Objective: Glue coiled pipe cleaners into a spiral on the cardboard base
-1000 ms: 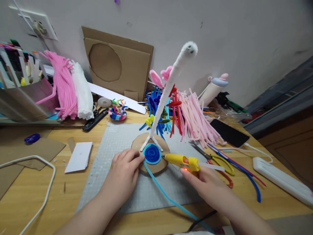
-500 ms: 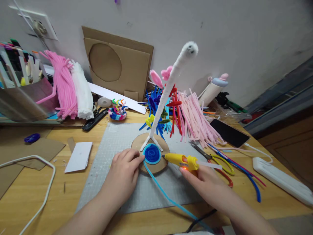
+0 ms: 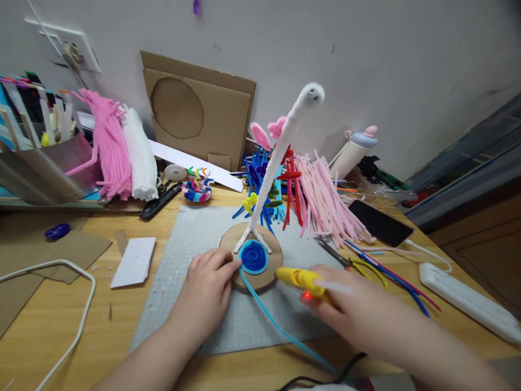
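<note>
A round wood slice [image 3: 271, 278] lies on the grey cutting mat [image 3: 175, 304]. On it sits a dark blue coil [image 3: 254, 257] ringed by a light blue pipe cleaner [image 3: 266, 315], whose loose tail runs toward the front edge. My left hand [image 3: 211, 277] rests at the slice's left side, its fingertips pinching the pipe cleaner against the ring. Behind the coil a white wrapped stem [image 3: 271, 174] rises from two splayed legs and leans right. In my right hand [image 3: 337, 298] is a yellow glue gun [image 3: 301, 278], its nozzle at the slice's right edge and a red light glowing.
Scissors [image 3: 366, 271], loose pipe cleaners [image 3: 394, 279], a phone [image 3: 380, 222] and a power strip [image 3: 468, 298] lie on the right. Pink bundles [image 3: 325, 195] stand behind. Folded white card [image 3: 134, 262] and a white cable [image 3: 87, 304] are at left. A black cord [image 3: 345, 369] crosses the front.
My right hand has drawn the glue gun a little toward me and right, its nozzle moving off the coil's edge. My left hand stays at the ring. The view has tilted slightly.
</note>
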`<act>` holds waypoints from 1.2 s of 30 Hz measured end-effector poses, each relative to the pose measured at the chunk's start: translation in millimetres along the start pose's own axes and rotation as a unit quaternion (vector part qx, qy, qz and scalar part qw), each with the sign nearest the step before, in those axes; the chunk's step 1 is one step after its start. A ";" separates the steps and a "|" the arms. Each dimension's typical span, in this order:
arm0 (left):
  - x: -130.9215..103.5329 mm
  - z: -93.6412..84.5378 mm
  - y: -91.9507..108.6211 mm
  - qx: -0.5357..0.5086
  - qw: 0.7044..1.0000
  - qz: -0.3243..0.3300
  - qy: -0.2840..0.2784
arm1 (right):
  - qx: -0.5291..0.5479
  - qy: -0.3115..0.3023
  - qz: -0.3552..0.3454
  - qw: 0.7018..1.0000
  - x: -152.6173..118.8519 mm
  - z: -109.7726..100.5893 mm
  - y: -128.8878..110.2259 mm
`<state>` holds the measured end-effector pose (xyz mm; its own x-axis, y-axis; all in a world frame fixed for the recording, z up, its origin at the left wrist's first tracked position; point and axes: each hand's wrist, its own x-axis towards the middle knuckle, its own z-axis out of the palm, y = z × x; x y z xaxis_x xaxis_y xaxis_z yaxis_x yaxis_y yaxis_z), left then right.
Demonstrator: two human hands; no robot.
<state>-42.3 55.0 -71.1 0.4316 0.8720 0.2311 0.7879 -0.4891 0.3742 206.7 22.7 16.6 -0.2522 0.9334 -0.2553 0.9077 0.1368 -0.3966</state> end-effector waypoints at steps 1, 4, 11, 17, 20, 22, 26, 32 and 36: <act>0.1 -0.3 0.0 -0.004 1.000 0.000 0.003 | 0.068 0.011 0.004 0.998 -2.2 -1.0 7.8; -2.2 -5.9 6.6 -0.040 0.998 -0.004 0.039 | 0.310 0.056 0.049 0.948 -5.1 0.3 20.2; -24.2 -27.9 62.4 -0.302 0.953 -0.032 -0.017 | 0.710 0.049 -0.030 0.701 1.1 33.6 -30.5; -53.4 -33.7 63.7 -0.286 0.953 -0.085 -0.049 | 0.564 -0.054 -0.149 0.811 2.8 53.4 -51.6; -76.0 -41.8 36.4 -0.193 0.970 -0.144 -0.019 | 0.409 -0.018 -0.153 0.899 -1.1 60.5 -34.9; -89.4 -47.6 12.9 -0.122 0.974 -0.189 0.022 | 0.359 0.049 -0.119 0.924 -5.5 68.6 -19.8; -102.4 -53.3 -33.5 -0.013 0.961 -0.276 0.029 | 0.356 0.089 -0.059 0.928 -15.5 86.8 1.3; -92.8 -47.5 -70.6 0.063 0.962 -0.262 -0.038 | 0.337 0.036 -0.037 0.940 -19.0 88.4 9.6; -84.1 -44.6 -75.1 0.080 0.960 -0.263 -0.060 | 0.269 0.083 -0.063 0.958 -11.9 77.4 20.2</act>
<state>-157.4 17.4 -78.6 -0.0046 0.9982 -0.0603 0.9639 0.0204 0.2654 202.1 -11.3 -56.6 -0.2508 0.9668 -0.0495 0.5591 0.1029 -0.8227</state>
